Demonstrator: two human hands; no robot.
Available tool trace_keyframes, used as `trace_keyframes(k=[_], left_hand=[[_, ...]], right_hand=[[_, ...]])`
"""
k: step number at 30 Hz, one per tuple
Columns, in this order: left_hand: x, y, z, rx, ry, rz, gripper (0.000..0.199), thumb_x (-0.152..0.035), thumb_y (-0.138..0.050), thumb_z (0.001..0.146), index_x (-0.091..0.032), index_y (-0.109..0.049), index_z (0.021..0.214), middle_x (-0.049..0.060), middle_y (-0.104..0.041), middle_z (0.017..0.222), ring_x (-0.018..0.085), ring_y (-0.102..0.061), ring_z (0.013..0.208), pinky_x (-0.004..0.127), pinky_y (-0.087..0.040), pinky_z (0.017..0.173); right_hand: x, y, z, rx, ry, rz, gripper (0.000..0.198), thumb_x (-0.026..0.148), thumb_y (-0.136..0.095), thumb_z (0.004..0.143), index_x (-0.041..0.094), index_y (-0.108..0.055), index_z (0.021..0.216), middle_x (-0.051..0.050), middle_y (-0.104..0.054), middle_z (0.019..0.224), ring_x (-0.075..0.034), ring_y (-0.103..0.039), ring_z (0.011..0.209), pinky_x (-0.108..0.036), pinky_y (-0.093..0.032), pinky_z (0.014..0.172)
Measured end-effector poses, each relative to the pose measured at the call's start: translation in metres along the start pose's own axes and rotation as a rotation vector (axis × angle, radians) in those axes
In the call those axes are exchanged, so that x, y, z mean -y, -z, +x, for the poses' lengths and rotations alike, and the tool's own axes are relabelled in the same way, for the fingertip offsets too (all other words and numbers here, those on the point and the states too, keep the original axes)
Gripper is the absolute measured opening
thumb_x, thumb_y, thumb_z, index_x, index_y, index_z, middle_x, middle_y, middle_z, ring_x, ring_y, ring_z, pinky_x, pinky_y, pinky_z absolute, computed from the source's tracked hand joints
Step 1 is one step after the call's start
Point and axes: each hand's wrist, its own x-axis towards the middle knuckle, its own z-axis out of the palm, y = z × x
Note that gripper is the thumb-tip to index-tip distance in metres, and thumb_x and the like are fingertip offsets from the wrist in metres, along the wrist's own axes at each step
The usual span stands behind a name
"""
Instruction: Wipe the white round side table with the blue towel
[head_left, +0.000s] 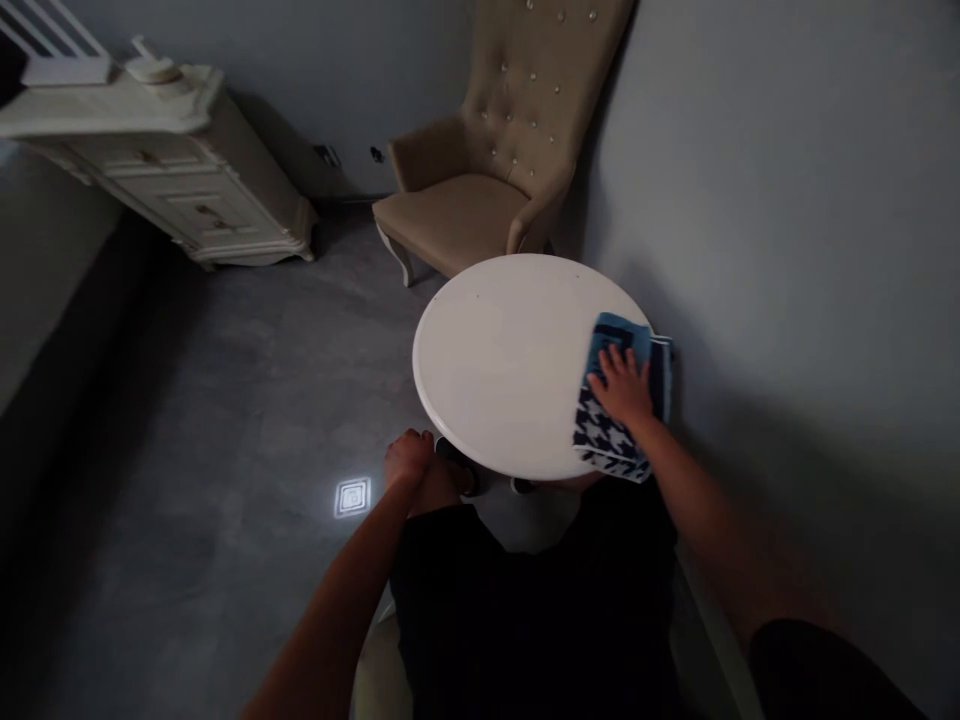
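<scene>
My right hand (624, 388) lies flat with fingers spread on a folded cloth (611, 430), pressing it against the table top. The cloth is teal and navy with a white-and-navy houndstooth pattern, and it hangs a little over the right edge of the round white table (510, 360). On my left knee rests my left hand (409, 457), its fingers curled in and nothing visible in them. It is off the table, just beyond the near left rim.
A tan tufted armchair (457, 215) stands behind the table, close to the grey wall (787, 200) on the right. At the back left is a white cabinet (217, 200) with things on top. A bright square light patch (352, 497) shows on the grey floor (262, 400).
</scene>
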Motion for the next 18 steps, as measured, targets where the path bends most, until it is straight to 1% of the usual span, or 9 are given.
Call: trace_keyframes(k=[2,4,6,8,10,12,16,18], left_hand=[[-0.002,0.003,-0.002,0.003,0.003,-0.010,0.054,-0.047,-0.044,0.111,-0.013,-0.082,0.127,0.028,-0.082,0.131,0.043,-0.078,0.127,0.050,-0.060,0.103],[-0.003,0.005,-0.004,0.008,-0.002,-0.016,0.053,-0.045,-0.044,0.111,-0.012,-0.082,0.127,0.029,-0.081,0.131,0.043,-0.078,0.128,0.051,-0.060,0.104],[-0.005,0.007,-0.005,0.015,-0.005,-0.025,0.052,-0.045,-0.044,0.112,-0.013,-0.082,0.128,0.028,-0.082,0.132,0.043,-0.077,0.129,0.050,-0.060,0.105],[-0.006,0.008,-0.006,0.018,0.000,-0.028,0.052,-0.045,-0.044,0.112,-0.014,-0.082,0.129,0.028,-0.082,0.131,0.042,-0.077,0.129,0.050,-0.060,0.105],[-0.007,0.008,-0.006,0.012,0.001,-0.020,0.053,-0.046,-0.044,0.112,-0.014,-0.082,0.129,0.028,-0.082,0.130,0.043,-0.077,0.129,0.051,-0.060,0.105],[-0.009,0.007,-0.006,0.006,0.003,-0.015,0.053,-0.047,-0.045,0.112,-0.013,-0.082,0.129,0.029,-0.082,0.129,0.044,-0.077,0.128,0.052,-0.060,0.105],[-0.011,0.008,-0.007,0.014,0.000,-0.018,0.052,-0.046,-0.044,0.112,-0.012,-0.081,0.128,0.029,-0.081,0.131,0.044,-0.078,0.127,0.051,-0.060,0.103],[-0.010,0.009,-0.007,0.020,-0.001,-0.007,0.052,-0.046,-0.043,0.113,-0.012,-0.080,0.127,0.030,-0.081,0.131,0.043,-0.078,0.127,0.050,-0.059,0.104]], right_hand=[[-0.034,-0.002,0.005,0.003,-0.047,-0.034,0.079,0.060,-0.024,0.118,0.017,-0.035,0.183,-0.012,-0.022,0.192,-0.046,-0.018,0.176,-0.077,-0.021,0.138],[-0.049,-0.004,0.008,0.007,-0.073,-0.064,0.080,0.060,-0.021,0.118,0.016,-0.033,0.183,-0.013,-0.021,0.192,-0.047,-0.018,0.176,-0.078,-0.023,0.137],[-0.045,-0.007,0.011,0.013,-0.095,-0.081,0.080,0.061,-0.020,0.118,0.016,-0.033,0.183,-0.014,-0.021,0.192,-0.047,-0.017,0.176,-0.079,-0.022,0.137],[-0.024,-0.008,0.014,0.008,-0.097,-0.079,0.081,0.061,-0.021,0.118,0.015,-0.033,0.183,-0.015,-0.022,0.192,-0.048,-0.018,0.176,-0.081,-0.022,0.136],[0.010,-0.008,0.015,-0.006,-0.049,-0.068,0.080,0.060,-0.022,0.117,0.016,-0.034,0.183,-0.015,-0.022,0.192,-0.049,-0.017,0.176,-0.081,-0.020,0.136],[0.056,-0.007,0.014,-0.018,0.045,-0.050,0.079,0.059,-0.026,0.117,0.017,-0.036,0.183,-0.013,-0.022,0.192,-0.049,-0.016,0.176,-0.080,-0.018,0.137],[0.167,-0.003,0.007,-0.005,0.298,0.052,0.078,0.059,-0.035,0.115,0.017,-0.038,0.182,-0.011,-0.021,0.192,-0.050,-0.014,0.177,-0.080,-0.012,0.138],[0.221,0.000,0.001,-0.002,0.427,0.123,0.078,0.060,-0.038,0.115,0.017,-0.040,0.181,-0.010,-0.022,0.191,-0.048,-0.014,0.177,-0.078,-0.011,0.139]])
